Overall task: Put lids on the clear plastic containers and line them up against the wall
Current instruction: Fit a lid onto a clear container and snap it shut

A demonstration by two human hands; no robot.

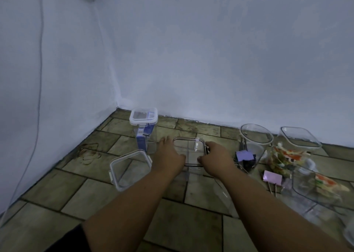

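Fingers of the left hand [169,153] and right hand [216,155] press on opposite edges of the lid [188,153] seated on a clear container [193,170], with a lidded container [143,128] beyond the left fingers near the wall [210,69].

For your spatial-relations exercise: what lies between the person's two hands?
In the head view, the square clear container with its lid sits between the left hand and right hand, both gripping its rim.

Square clear container [188,152] stands upright on the floor, lid seated on top. A lidded tall container [143,127] stands near the wall; a loose lid [129,170] lies flat, left.
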